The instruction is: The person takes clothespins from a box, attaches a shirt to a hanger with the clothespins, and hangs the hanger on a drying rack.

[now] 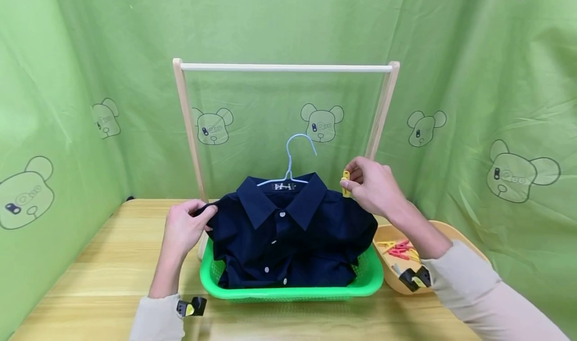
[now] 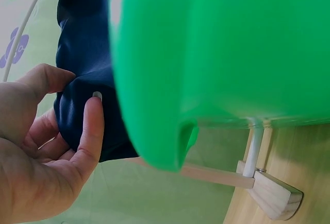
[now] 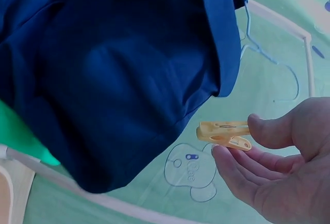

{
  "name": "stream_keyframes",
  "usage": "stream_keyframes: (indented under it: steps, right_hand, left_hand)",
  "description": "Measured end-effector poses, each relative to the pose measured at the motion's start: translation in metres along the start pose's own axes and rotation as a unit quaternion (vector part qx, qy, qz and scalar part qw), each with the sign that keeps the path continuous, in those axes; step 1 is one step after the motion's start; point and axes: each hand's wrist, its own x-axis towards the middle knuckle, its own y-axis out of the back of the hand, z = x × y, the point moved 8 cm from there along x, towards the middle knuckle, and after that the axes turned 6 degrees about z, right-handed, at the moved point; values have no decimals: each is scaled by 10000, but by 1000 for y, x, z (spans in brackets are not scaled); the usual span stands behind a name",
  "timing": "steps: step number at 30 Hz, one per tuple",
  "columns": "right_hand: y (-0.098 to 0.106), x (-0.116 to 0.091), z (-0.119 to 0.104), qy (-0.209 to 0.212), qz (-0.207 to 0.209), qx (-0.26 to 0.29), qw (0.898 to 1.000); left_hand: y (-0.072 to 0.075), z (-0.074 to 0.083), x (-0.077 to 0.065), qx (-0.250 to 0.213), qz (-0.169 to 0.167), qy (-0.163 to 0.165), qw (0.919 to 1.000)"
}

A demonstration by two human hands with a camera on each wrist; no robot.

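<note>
A dark navy button-up shirt [image 1: 288, 241] hangs on a pale blue wire hanger [image 1: 289, 160], its lower part bunched inside a green basket [image 1: 293, 294]. My left hand [image 1: 185, 226] grips the shirt's shoulder at the left; in the left wrist view thumb and fingers hold the dark cloth [image 2: 85, 105]. Just above the opposite shoulder, my right hand [image 1: 376, 187] pinches a yellow clothespin [image 1: 346, 183]. The right wrist view shows the clothespin [image 3: 224, 131] between thumb and fingertips, apart from the shirt [image 3: 124, 80].
A wooden rack with a white crossbar [image 1: 284, 67] stands behind the basket. At the right, partly behind my right forearm, an orange tray [image 1: 455, 231] holds several pink and yellow clothespins [image 1: 401, 250]. Green printed cloth [image 1: 270, 25] surrounds the wooden table [image 1: 112, 281].
</note>
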Motion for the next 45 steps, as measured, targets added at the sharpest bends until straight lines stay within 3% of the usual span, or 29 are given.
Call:
stream_keyframes:
  steps: [45]
  right_hand:
    - [-40, 9, -95, 618, -179, 848, 9943]
  left_hand:
    - [-1, 1, 0, 13, -8, -69, 10000]
